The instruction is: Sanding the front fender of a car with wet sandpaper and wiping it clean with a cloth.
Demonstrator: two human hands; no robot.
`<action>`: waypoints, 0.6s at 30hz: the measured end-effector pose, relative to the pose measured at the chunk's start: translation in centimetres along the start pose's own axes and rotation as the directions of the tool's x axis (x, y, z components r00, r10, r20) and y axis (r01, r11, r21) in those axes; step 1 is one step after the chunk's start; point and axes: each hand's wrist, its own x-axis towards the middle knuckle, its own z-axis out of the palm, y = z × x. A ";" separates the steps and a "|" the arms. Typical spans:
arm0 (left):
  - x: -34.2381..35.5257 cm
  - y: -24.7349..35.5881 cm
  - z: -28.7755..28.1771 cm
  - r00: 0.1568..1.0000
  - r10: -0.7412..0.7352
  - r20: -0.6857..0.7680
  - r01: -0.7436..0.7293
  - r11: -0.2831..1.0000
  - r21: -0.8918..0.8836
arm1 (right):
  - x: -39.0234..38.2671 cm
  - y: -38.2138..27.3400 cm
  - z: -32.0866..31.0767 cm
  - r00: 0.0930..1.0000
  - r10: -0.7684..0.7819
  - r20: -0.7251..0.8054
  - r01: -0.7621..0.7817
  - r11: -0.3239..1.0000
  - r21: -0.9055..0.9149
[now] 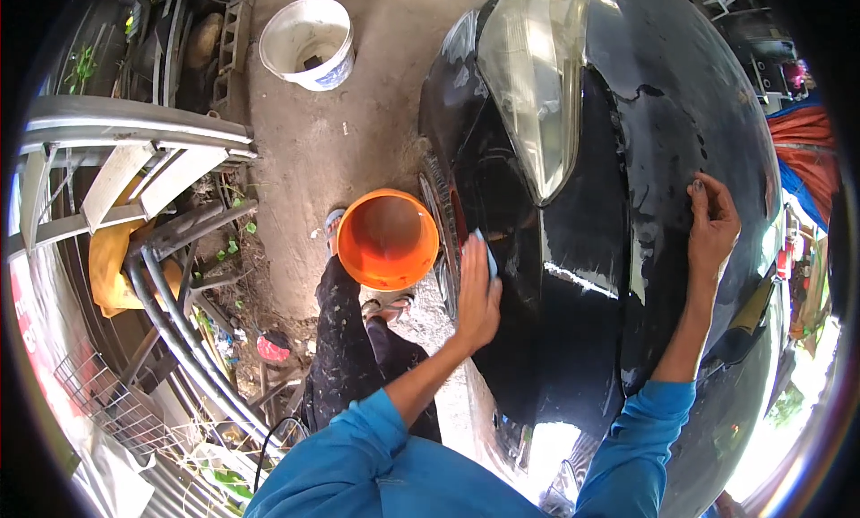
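In the head view, I see the left hand [478,296] holding a thin light-blue pad [491,260] under nearly straight fingers, at the glossy black car body [582,357], below the clear tapered headlight [530,88]. The right hand [714,220] is at the black surface, fingers bent; whether it grips anything I can't tell. A round orange plastic bucket [390,280] is near the left hand.

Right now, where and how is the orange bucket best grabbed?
I'd take the orange bucket by the left edge of its rim, coming down from above and curling over the lip. Its round mouth faces up, leaving that edge exposed, with no handle I can make out. The right side looks tighter, with the dark car close beside it.
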 end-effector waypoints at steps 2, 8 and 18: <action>6.8 -2.8 -0.6 0.995 -0.068 -0.079 0.058 0.992 -0.115 | 0.4 -0.1 -0.1 1.000 -0.030 -0.004 0.030 0.999 0.028; 5.6 -4.4 -0.2 0.977 -0.182 -0.113 0.163 0.973 -0.161 | 0.4 -0.1 0.0 1.000 -0.028 0.004 0.028 1.000 -0.004; 9.5 -3.5 -1.6 0.945 -0.314 -0.086 0.290 0.931 -0.221 | 0.7 1.2 -0.1 0.997 -0.078 0.014 0.078 0.997 -0.011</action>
